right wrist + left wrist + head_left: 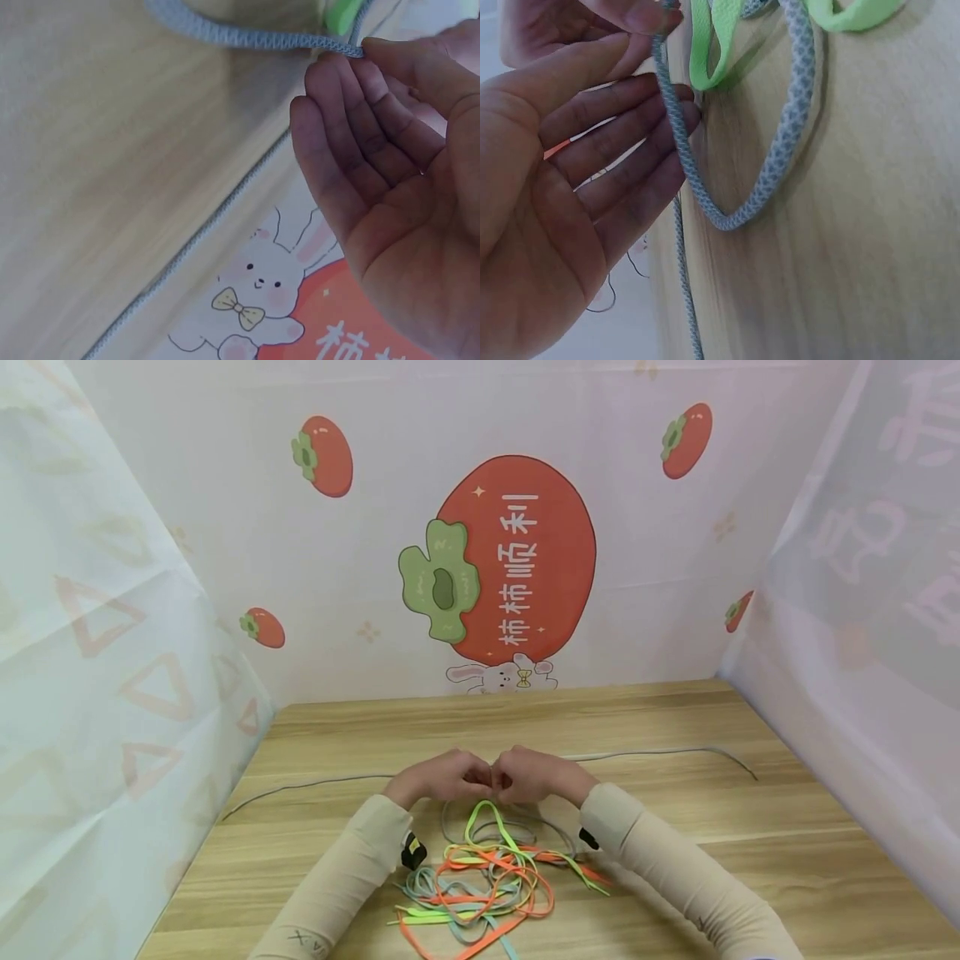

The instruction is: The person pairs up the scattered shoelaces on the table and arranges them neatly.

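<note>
My two hands meet over the middle of the table in the head view, knuckles almost together. A grey-blue patterned cord (793,90) hangs from them in a bend. My right hand (397,142) pinches this cord between thumb and fingertips, its other fingers lightly bent. In the left wrist view, the cord runs across the fingertips of my left hand (577,165); those fingers are fairly straight and the thumb stands apart from the cord. Just in front of the hands lies a loose heap of neon green, orange and pale blue laces (487,881).
A long thin grey cord (667,751) stretches left and right across the wooden table (315,852) behind the hands. White cloth (187,410) printed with red persimmons and a rabbit rises at the back, with more cloth at both sides.
</note>
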The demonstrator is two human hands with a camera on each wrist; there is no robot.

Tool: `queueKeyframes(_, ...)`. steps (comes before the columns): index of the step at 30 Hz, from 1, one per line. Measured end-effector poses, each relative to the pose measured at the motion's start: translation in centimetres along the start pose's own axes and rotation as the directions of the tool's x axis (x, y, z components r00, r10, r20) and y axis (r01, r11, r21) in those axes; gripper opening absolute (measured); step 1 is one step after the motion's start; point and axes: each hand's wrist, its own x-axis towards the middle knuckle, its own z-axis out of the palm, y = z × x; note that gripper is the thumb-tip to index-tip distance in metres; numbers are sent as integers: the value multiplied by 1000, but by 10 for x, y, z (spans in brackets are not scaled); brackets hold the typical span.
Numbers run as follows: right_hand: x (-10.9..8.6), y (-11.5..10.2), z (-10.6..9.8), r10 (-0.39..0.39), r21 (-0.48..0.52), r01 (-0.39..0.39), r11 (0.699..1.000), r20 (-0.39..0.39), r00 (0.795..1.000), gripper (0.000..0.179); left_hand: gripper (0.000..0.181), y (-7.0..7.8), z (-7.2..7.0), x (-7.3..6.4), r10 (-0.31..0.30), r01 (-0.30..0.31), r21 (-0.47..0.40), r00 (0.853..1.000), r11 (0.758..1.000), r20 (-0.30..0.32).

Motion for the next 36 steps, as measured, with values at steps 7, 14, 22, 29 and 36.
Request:
queueKeyframes(7, 0, 1, -8, -1, 47, 3, 999, -48, 999, 18, 14, -7, 2, 0, -3, 3, -66, 1000, 998, -4)
queueKeyframes(14, 2, 9, -6, -5, 130, 17, 991, -88, 996, 12, 19, -6, 2, 1, 11, -14, -79, 999, 997, -38)
queueKeyframes(22, 5, 18, -2, -13, 243, 35, 969, -94, 996, 3, 20, -7, 1, -3, -4, -2, -92, 998, 996, -64)
queueKeyframes(29, 3, 25, -5, -9, 317, 27, 948, -58, 998, 10, 22, -7, 1, -6, 9, -15, -108, 998, 994, -58)
queueKeyframes(36, -4, 37, -7, -9, 394, 19, 919, -28, 1000, 13, 26, -11, 0, -11, 1, -6, -102, 999, 995, -51)
